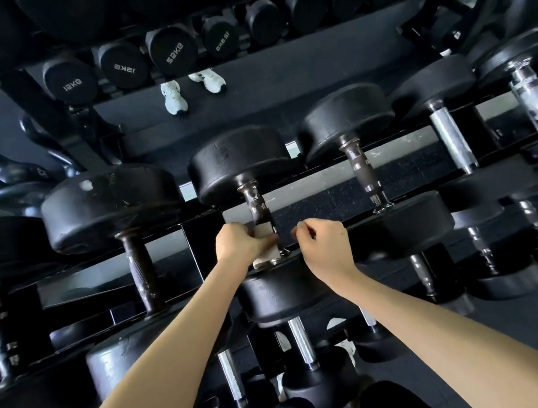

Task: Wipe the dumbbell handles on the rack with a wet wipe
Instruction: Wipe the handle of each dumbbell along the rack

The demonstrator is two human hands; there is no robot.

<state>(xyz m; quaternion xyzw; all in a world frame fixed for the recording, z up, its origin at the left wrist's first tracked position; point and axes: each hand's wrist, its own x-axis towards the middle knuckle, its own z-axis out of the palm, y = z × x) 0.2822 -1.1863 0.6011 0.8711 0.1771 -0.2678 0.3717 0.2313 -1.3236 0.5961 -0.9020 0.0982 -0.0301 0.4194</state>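
A black dumbbell lies on the top row of the rack point(202, 234), and its metal handle point(255, 202) runs away from me in the middle of the view. My left hand point(237, 244) grips the near end of that handle with a white wet wipe point(266, 254) wrapped around it. My right hand point(323, 243) hovers just to the right of the handle with its fingers curled and nothing in it. The handle's far half is bare.
More black dumbbells lie on either side on the same row: one with a dark handle point(141, 273) on the left, one point(363, 173) on the right. Lower rows hold chrome-handled dumbbells point(303, 344). A mirror behind shows weights and white shoes point(191, 88).
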